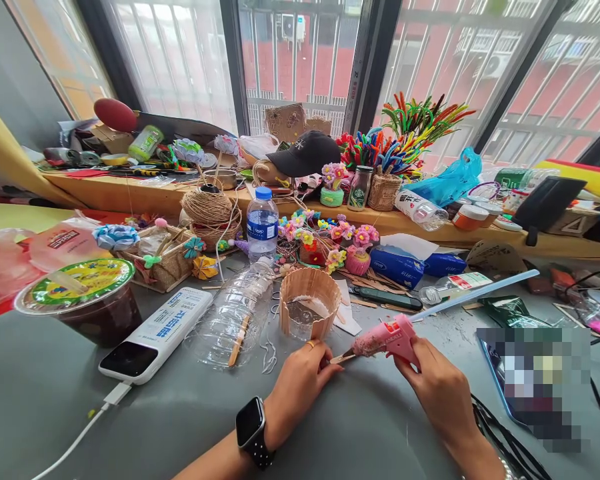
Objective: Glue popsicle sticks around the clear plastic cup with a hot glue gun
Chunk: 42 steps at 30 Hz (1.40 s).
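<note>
My right hand [437,387] grips a pink hot glue gun [387,338], its nozzle pointing left at a small wooden stick [341,358]. My left hand [303,381], with a ring and a black smartwatch [253,432] on the wrist, pinches that stick at its left end. Just behind my hands stands a cut clear plastic cup ringed with upright wooden sticks [309,303]. A long translucent glue stick [475,293] juts from the back of the gun.
An empty clear plastic bottle [233,313] lies left of the cup, next to a white power bank [155,333] with cable. A lidded drink cup [83,297], a water bottle [262,223], a tissue pack [397,267], pipe-cleaner flowers [340,240] and a tablet [530,373] crowd the grey table [40,393].
</note>
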Motion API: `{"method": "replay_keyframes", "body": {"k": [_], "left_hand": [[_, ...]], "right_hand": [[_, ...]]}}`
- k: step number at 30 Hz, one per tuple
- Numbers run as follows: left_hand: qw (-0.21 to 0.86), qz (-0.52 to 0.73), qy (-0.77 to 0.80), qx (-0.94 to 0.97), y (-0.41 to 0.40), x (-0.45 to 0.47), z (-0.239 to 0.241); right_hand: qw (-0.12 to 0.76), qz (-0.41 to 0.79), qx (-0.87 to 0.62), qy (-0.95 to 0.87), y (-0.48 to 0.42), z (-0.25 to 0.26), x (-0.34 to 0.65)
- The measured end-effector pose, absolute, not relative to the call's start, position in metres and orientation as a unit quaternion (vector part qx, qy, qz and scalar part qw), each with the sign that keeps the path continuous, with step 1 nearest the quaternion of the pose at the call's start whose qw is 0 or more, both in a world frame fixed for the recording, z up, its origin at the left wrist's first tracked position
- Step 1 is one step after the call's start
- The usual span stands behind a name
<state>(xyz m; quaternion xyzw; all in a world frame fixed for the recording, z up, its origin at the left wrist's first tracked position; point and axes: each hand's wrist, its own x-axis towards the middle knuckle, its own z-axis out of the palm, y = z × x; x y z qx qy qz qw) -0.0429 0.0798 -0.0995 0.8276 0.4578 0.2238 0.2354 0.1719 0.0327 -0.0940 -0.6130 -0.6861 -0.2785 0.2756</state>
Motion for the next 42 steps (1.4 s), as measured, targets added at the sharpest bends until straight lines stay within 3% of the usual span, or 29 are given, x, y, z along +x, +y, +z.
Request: {"method": "replay_keyframes", "body": {"k": [42], "left_hand": [[0.236, 0.208, 0.462, 0.829, 0.079, -0.043, -0.095]], "right_hand": [[0.257, -0.305, -0.641, -0.656, 0.034, -0.092, 0.178]]}}
